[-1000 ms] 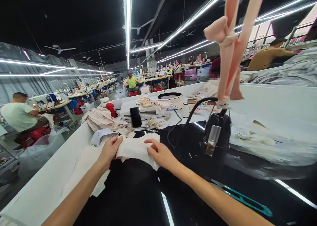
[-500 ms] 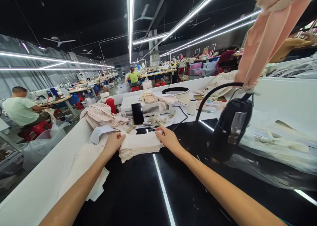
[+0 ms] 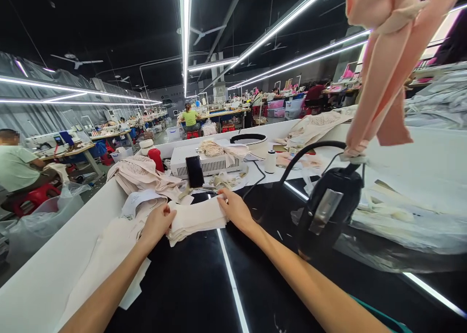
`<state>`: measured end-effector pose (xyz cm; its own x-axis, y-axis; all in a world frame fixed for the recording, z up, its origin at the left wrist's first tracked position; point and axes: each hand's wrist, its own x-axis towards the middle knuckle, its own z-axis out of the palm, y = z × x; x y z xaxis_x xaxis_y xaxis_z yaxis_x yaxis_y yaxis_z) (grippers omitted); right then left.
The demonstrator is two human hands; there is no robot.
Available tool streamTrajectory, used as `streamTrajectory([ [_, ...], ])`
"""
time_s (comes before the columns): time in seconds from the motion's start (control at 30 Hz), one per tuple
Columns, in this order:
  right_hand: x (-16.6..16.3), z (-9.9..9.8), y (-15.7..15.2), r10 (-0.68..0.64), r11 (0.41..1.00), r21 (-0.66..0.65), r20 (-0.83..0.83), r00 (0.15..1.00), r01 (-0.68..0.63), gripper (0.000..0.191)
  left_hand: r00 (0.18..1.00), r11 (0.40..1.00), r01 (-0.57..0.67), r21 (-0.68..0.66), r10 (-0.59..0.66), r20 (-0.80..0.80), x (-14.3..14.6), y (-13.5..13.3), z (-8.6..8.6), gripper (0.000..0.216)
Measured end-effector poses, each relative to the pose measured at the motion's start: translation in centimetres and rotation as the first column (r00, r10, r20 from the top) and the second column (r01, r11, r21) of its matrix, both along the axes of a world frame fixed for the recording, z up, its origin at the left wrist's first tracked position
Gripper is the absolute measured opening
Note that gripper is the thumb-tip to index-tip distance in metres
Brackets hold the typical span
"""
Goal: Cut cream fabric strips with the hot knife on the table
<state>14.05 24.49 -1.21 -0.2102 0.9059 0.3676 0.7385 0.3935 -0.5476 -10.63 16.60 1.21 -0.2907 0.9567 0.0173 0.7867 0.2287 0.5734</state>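
Observation:
A stack of cream fabric pieces lies on the shiny black tabletop. At its left end, my left hand pinches the edge of the top piece between thumb and fingers. My right hand grips the far right corner of that same piece, fingers closed. More cream fabric lies under and left of my left forearm. Just beyond the stack are a dark phone, propped upright, and some loose tan strips.
Right of my right arm stands a black device with a hose; pink fabric strips hang above it. A white vented box, a thread cone and a fabric pile are at the back. A low white wall borders the left.
The view has swung slightly right, so most things appear further left. The hanging pink strips and black device have shifted in view. Both hands keep hold of the fabric piece.

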Motion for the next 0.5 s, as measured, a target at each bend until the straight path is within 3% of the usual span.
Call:
streamTrajectory([
  [0.17,-0.3,0.3,-1.4,-0.031,0.995,0.098,0.117,0.993,0.019,0.029,0.999,0.998,-0.046,0.049,0.046,-0.007,0.0,-0.1,-0.3,0.024],
  [0.27,-0.8,0.4,-2.5,0.063,0.984,0.149,0.196,0.979,-0.093,0.031,0.997,0.994,-0.074,0.075,0.073,0.014,0.1,-0.3,-0.5,0.027],
  [0.37,-1.3,0.1,-3.4,0.191,0.961,0.141,0.271,0.943,-0.236,0.018,0.992,0.99,-0.116,0.075,0.113,0.047,0.1,-0.3,-0.8,0.034],
  [0.5,-1.9,-0.3,-4.8,0.247,0.949,0.116,0.301,0.921,-0.293,0.014,0.989,0.989,-0.138,0.05,0.136,0.056,-0.7,-0.7,-1.0,0.039],
])
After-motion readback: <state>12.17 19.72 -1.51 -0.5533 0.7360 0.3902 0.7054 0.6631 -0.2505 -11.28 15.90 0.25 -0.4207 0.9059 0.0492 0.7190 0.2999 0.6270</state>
